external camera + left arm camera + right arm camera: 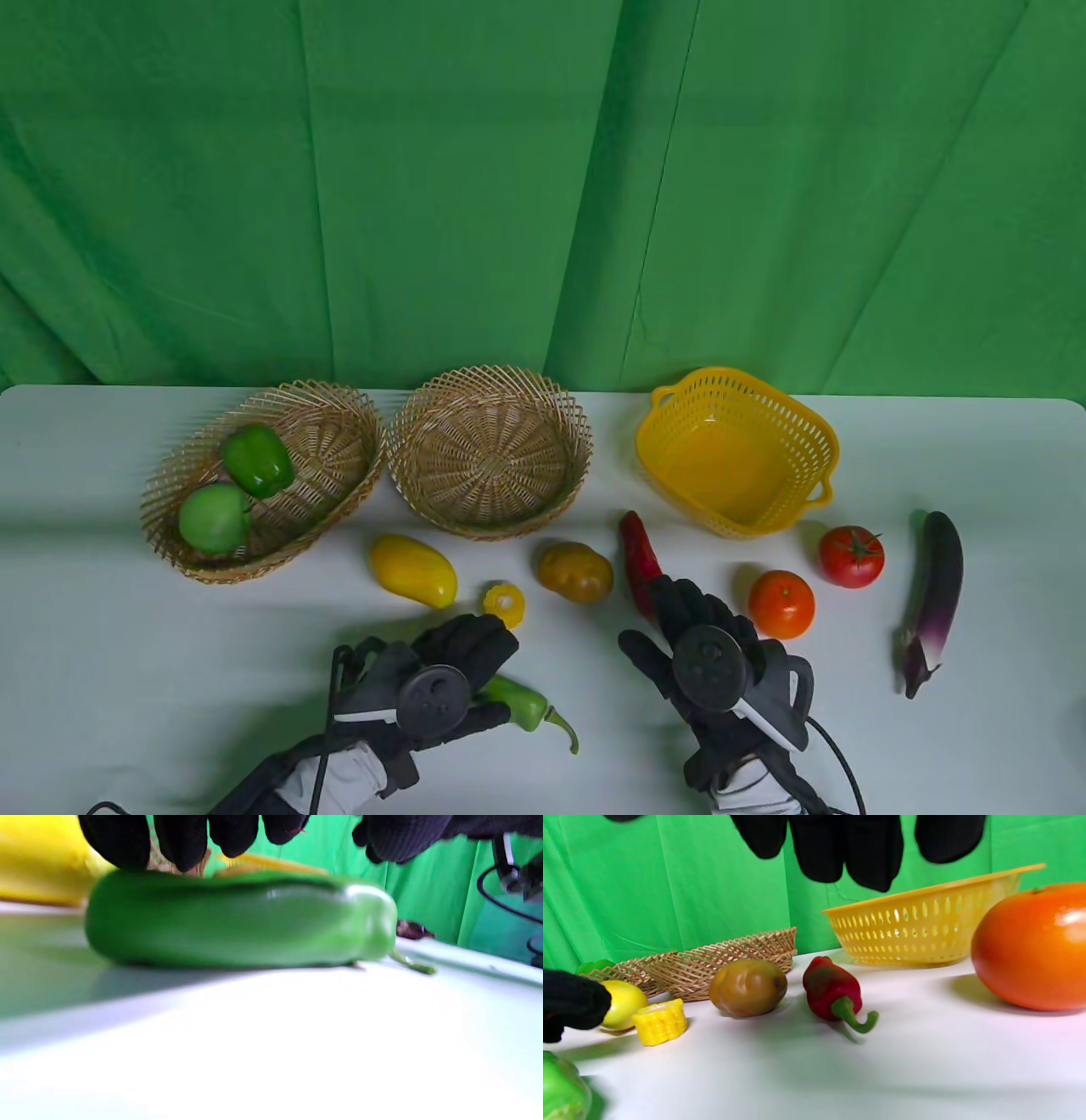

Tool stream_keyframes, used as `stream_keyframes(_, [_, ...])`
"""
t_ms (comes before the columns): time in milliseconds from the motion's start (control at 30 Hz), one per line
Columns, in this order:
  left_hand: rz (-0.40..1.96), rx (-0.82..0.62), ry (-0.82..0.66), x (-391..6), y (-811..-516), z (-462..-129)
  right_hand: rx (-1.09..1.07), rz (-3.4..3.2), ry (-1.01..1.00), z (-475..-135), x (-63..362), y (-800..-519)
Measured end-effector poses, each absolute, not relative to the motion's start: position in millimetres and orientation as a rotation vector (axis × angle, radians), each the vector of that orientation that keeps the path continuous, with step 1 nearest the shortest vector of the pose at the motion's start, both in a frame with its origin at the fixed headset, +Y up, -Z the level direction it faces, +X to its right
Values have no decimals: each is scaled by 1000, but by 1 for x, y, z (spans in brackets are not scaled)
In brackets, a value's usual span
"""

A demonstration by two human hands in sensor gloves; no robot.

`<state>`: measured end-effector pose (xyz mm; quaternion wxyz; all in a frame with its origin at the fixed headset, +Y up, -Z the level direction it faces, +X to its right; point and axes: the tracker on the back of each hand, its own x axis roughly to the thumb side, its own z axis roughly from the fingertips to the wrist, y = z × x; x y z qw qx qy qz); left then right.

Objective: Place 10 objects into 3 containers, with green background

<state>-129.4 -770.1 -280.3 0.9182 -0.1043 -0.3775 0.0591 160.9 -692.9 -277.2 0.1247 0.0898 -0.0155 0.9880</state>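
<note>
A long green chili (519, 703) lies on the white table (170, 679) under my left hand (465, 671). In the left wrist view the fingers (182, 840) hang over the chili (237, 921), spread, with the thumb (403, 836) apart on the other side. My right hand (663, 624) hovers open over the stem end of a red pepper (636, 548), which also shows in the right wrist view (829, 986) below the fingers (857, 849). An oval wicker basket (335, 441) holds a green bell pepper (257, 458) and a green apple (214, 518).
A round wicker basket (489, 450) and a yellow plastic basket (736, 458) stand at the back. Loose on the table are a mango (413, 570), corn piece (504, 601), potato (575, 571), orange (781, 604), tomato (851, 556) and eggplant (933, 594).
</note>
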Motion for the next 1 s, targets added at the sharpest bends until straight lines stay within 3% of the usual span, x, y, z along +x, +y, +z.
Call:
stream_keyframes(333, [20, -366, -811, -113, -790, -278, 270, 2876, -47, -277, 160, -693])
stream_keyframes(1000, [-70, -354, -826, -103, -785, -288, 277, 2869, -48, -276, 159, -692])
